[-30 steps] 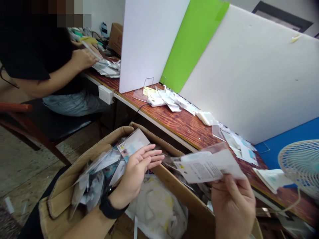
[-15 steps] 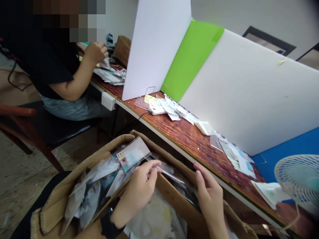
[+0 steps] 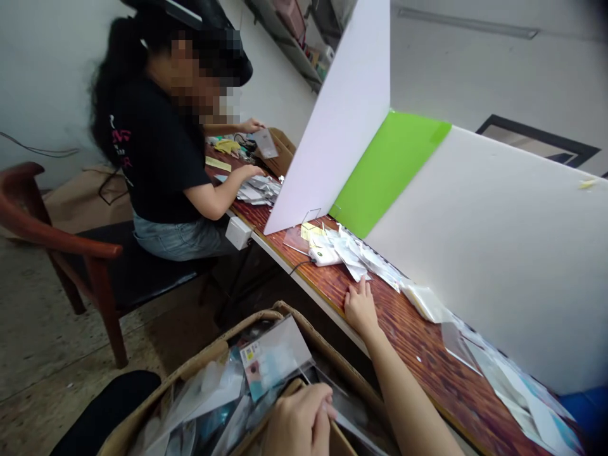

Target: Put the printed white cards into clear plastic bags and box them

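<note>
My left hand (image 3: 301,418) is low over the cardboard box (image 3: 209,342), its fingers curled by the top of a cardboard divider. What lies inside those fingers, if anything, is hidden. Beside it, a clear packet with a printed card (image 3: 275,358) lies on top of several other plastic packets in the box. My right hand (image 3: 361,308) reaches across the wooden table (image 3: 327,285), fingers stretched forward and apart. Its fingertips are at the near end of a pile of white packets (image 3: 351,250), and I cannot tell whether they touch.
A white and green partition (image 3: 394,171) stands along the table's back. A white device (image 3: 325,255) with a cable sits beside the pile. More packets (image 3: 517,386) line the partition to the right. Another person (image 3: 166,158) sits at the left on a wooden chair (image 3: 104,253), holding a packet.
My right hand has moved from above the box forward to the packets on the table. My left hand stays over the box, lower in view. The camera has turned left and up.
</note>
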